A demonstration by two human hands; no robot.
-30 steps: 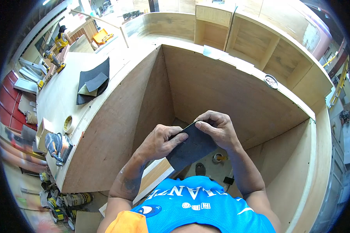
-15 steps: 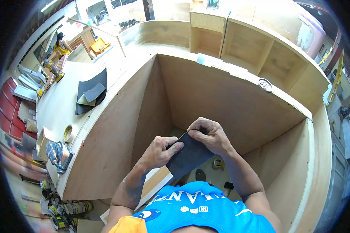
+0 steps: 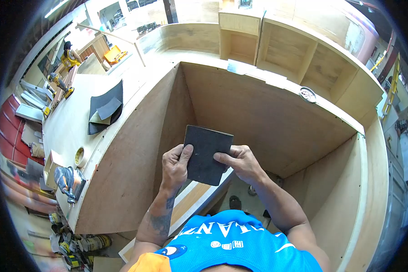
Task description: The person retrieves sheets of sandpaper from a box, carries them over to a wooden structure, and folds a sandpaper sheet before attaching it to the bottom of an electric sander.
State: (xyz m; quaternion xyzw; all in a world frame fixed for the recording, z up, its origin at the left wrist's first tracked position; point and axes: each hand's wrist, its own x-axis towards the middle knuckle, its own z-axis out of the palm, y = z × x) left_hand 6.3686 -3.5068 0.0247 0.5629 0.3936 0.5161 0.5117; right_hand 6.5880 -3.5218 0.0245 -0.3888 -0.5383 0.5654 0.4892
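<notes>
The space in front of the person is being filled by a deep wooden enclosure (image 3: 263, 120), with its curved wall being bordered at the left by a pale bench (image 3: 70, 124). The blue jersey (image 3: 229, 240) is being seen from above at the near side. On the bench, a large black sheet (image 3: 95, 103) is being partly covered by smaller gray and pale pieces. A dark rectangular sheet (image 3: 206, 156) is being held up in front of the jersey, over the open enclosure, between the two hands. Its broad dark face is being turned up toward the head, and its long axis is being pointed away from the chest, with the far end being leaned slightly to the right. The left edge is being held in the grip of the left hand (image 3: 176, 164), thumb on the dark face; the right edge is being held in the grip of the right hand (image 3: 241, 161), its thumb also being laid on that face. At the bench's left part, a corded power tool (image 3: 69, 182) is being supported near the rim, with a tape roll (image 3: 80, 157) being set just beyond it.
</notes>
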